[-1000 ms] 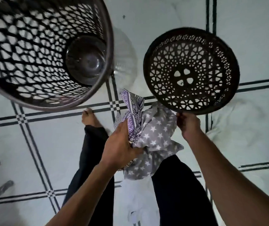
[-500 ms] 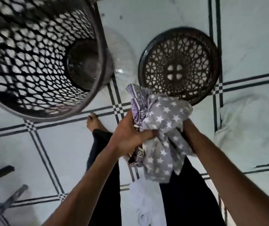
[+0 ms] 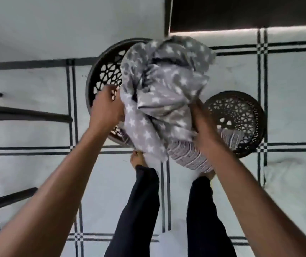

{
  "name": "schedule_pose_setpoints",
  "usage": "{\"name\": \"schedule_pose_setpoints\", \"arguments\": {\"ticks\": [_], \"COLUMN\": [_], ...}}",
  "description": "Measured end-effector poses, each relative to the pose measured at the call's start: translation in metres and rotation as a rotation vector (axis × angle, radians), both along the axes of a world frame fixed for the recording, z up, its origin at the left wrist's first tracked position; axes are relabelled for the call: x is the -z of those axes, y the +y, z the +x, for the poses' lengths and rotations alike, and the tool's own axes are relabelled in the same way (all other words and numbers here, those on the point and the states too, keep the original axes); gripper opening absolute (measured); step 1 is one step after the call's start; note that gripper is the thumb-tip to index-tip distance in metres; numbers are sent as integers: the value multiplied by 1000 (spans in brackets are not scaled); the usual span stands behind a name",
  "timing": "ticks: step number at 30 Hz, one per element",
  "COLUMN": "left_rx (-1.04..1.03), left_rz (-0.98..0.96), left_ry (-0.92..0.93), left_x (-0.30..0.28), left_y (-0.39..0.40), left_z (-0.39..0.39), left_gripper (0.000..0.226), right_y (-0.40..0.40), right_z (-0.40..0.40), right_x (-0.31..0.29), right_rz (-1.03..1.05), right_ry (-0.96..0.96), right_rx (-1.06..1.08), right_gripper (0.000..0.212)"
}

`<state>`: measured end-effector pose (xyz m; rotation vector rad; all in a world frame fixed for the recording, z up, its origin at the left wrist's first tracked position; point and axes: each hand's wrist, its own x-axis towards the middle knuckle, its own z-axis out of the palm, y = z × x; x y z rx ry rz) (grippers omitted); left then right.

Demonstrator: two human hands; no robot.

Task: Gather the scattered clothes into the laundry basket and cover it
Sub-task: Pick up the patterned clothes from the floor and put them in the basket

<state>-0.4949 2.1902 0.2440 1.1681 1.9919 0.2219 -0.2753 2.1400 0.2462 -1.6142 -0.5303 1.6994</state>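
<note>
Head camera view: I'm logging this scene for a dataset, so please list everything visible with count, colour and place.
Laundry basket: one, dark latticed plastic, on the floor left of centre, mostly hidden behind the cloth.
Basket lid: one, dark latticed, lying on the floor to the right of the basket.
Star-print cloth: one, grey with white stars, bunched above the basket mouth.
Striped cloth: one, purple and white, hanging beneath the star-print cloth.
Floor: pale tiles with dark double lines.
Dark bars: several, black, left edge; what they belong to is unclear.
Legs: two, black trousers, bare feet, bottom centre.
Left hand: holds the bundle's left side.
Right hand: holds its right side.
</note>
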Motion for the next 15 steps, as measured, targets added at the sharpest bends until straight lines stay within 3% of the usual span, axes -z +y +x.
{"name": "schedule_pose_setpoints", "arguments": {"ticks": [2,4,8,11,13,15], "left_rx": [51,179,671,859,857,834], "left_rz": [9,-72,-196,-235,-213,-177], "left_ry": [116,77,37,73,78,95], "left_x": [18,35,57,70,73,76], "left_y": [4,-3,-44,-73,-83,-88], "left_z": [-20,-34,-46,-59,-66,-67], "left_gripper": [43,39,30,27,35,42], "right_y": [13,14,-1,-28,-47,-62], "right_z": [-29,-50,-75,-74,-63,-52], "right_x": [40,66,84,99,105,109], "right_rz": [5,18,253,160,14,-1], "right_ry": [-353,-534,-886,-1105,-1163,-1236], "right_rx": [-195,-333,-563,-831,-1072,-1277], "right_gripper": [40,28,23,47,68,76]}}
